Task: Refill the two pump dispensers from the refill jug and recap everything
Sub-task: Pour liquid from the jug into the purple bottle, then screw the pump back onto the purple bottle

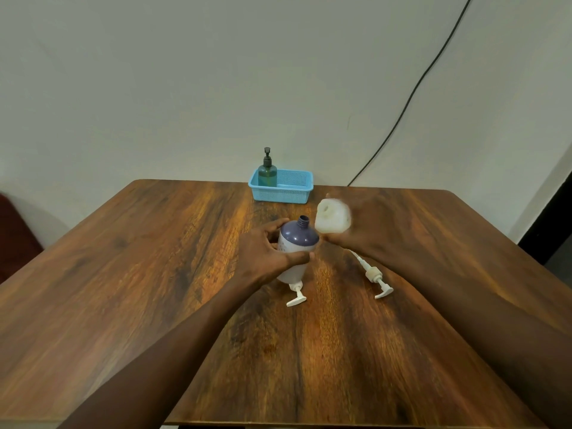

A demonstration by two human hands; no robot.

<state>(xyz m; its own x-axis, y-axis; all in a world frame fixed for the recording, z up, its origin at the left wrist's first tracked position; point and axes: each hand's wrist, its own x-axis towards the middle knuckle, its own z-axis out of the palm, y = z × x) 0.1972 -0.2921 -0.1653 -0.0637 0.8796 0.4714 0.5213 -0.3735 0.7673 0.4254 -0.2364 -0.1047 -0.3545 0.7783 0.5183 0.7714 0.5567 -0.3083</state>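
My left hand (269, 253) grips a white dispenser bottle with a purple shoulder (297, 243); its neck is open and uncapped. Just right of it, my right hand (356, 233) holds a translucent white refill jug (332, 218), blurred and tilted toward the bottle's neck. Two white pump heads lie on the wooden table (154, 274): one (296, 296) below the bottle, one with a long tube (376, 278) under my right forearm. A green pump dispenser (267, 171) stands capped in a blue basket (289, 191) at the far edge.
The blue basket sits against the wall at the table's back middle. A black cable (411, 97) runs down the wall behind the table's right side. A dark red object (15, 236) shows at the left edge.
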